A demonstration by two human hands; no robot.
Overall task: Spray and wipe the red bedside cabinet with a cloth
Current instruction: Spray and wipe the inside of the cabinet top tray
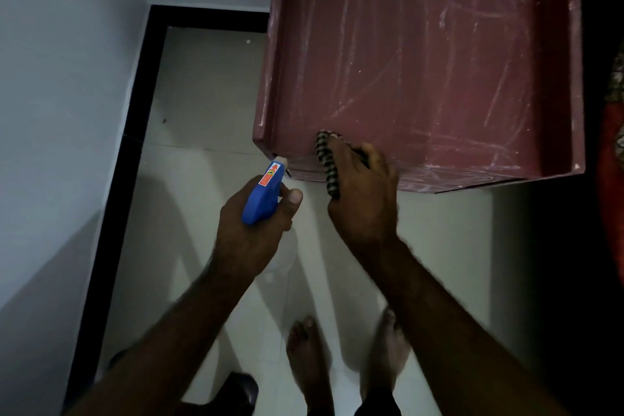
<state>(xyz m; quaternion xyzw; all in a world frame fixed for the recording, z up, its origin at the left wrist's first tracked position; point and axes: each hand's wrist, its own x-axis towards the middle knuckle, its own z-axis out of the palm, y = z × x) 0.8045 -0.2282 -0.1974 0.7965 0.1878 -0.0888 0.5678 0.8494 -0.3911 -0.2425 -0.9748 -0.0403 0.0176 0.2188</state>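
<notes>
Wipe step in hand, we judge: our right hand (364,192) holds a striped cloth (326,159) on the front edge of the cabinet (422,61), just below frame centre, fingers curled round the cloth and clamped on it. Cabinet fills the upper right of the frame. Its top reads as a shallow tray with raised side rims, and whitish streaks run across most of the bed, so we put wiping at barely begun. Our left hand (250,240), left of centre, grips the blue sprayer (263,194), thumb sticking out to the right, nozzle just beside the cabinet's front-left corner and aimed at it. Trigger finger is hidden, so we cannot tell if it is squeezing. Bottle body under that hand is clear and faint against the floor (202,84); fill level unreadable. Next move, as we see it: push the cloth from the front edge up the bed in overlapping passes, work into the rim corners, respray where it drags dry. Streaks may be scratches, not dirt; if so they won't lift.
</notes>
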